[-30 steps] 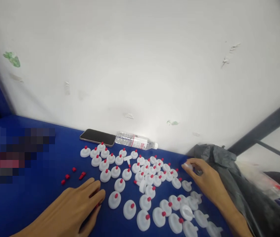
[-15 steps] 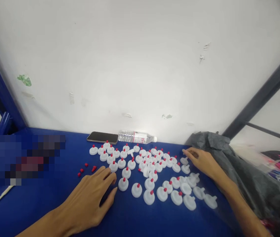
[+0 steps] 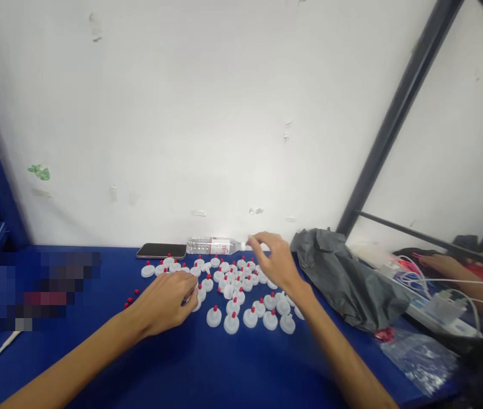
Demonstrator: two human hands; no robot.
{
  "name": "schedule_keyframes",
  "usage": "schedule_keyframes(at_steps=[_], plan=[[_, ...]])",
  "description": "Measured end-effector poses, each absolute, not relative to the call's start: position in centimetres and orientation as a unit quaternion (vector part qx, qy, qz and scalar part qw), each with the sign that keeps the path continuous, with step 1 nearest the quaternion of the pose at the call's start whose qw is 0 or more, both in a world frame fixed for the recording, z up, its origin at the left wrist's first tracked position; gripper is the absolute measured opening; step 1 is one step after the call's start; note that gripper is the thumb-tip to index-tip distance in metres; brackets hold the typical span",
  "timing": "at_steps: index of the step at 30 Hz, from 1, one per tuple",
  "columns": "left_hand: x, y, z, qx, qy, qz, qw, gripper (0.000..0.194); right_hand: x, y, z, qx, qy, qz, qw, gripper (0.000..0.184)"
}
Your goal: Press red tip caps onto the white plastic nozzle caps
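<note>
Many white round spout caps [image 3: 232, 324], most with small red tips, stand on the blue tabletop [image 3: 241, 375]. My left hand [image 3: 167, 301] rests low at the left side of the group, its fingers curled in. A bit of red shows by its fingertips, but what it holds is unclear. Over the back right of the group is my right hand [image 3: 273, 258], thumb and fingertips drawn together near the bottle's neck. Whether anything sits in that pinch is too small to see. Beside my left hand lie loose red tips [image 3: 129, 299].
Along the wall lie a phone [image 3: 161, 250] and a clear water bottle [image 3: 211, 245] on its side. To the right are a grey plastic bag [image 3: 344, 278], a power strip [image 3: 441, 312] with cables, and a clear bag [image 3: 420, 355]. Another person's arm [image 3: 467, 278] shows at far right.
The view has turned to the right. My right hand has moved left from the caps at the right edge towards the bottle's neck. My left hand's fingers are more curled, closer to the caps.
</note>
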State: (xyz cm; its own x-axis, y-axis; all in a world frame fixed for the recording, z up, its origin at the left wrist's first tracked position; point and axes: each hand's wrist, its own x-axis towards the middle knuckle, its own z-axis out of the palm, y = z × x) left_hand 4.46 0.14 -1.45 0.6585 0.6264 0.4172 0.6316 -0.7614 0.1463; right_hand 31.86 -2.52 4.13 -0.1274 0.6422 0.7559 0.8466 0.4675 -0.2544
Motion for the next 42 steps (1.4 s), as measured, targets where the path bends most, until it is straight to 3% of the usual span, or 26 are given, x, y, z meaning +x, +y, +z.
schedule_keyframes(at_steps=[3, 6, 11, 16, 22, 32, 38, 42], plan=[[5.1, 0.4, -0.5, -0.891, -0.352, -0.286, -0.006, 0.025, 28.8, -3.4, 3.5, -0.453, -0.795, -0.066, 0.398, 0.024], [6.0, 0.2, -0.1, -0.866, -0.36, -0.346, -0.019, 0.03, 26.8, -4.3, 2.3, -0.423, -0.827, 0.011, 0.37, 0.043], [6.6, -0.9, -0.7, -0.82, -0.361, -0.433, -0.098, 0.035, 25.9, -4.9, 1.9, -0.425, -0.802, 0.113, 0.405, 0.033], [6.8, -1.5, -1.3, -0.801, -0.361, -0.455, -0.143, 0.033, 25.4, -5.4, 2.0, -0.41, -0.815, 0.15, 0.381, 0.03], [6.6, -1.6, -1.6, -0.834, -0.357, -0.415, -0.07, 0.022, 25.5, -5.2, 0.5, -0.428, -0.822, 0.067, 0.369, 0.034], [8.0, -1.7, -1.2, -0.806, -0.363, -0.425, -0.192, 0.042, 27.8, -3.8, 0.6, -0.347, -0.864, -0.16, 0.329, 0.032], [4.4, -0.6, -0.4, -0.802, -0.411, -0.416, -0.119, 0.037, 35.7, -1.1, 0.8, -0.553, -0.725, -0.184, 0.367, 0.028], [3.1, -0.9, 0.2, -0.847, -0.408, -0.338, -0.039, 0.021, 40.2, -0.1, 1.0, -0.608, -0.667, -0.169, 0.396, 0.027]])
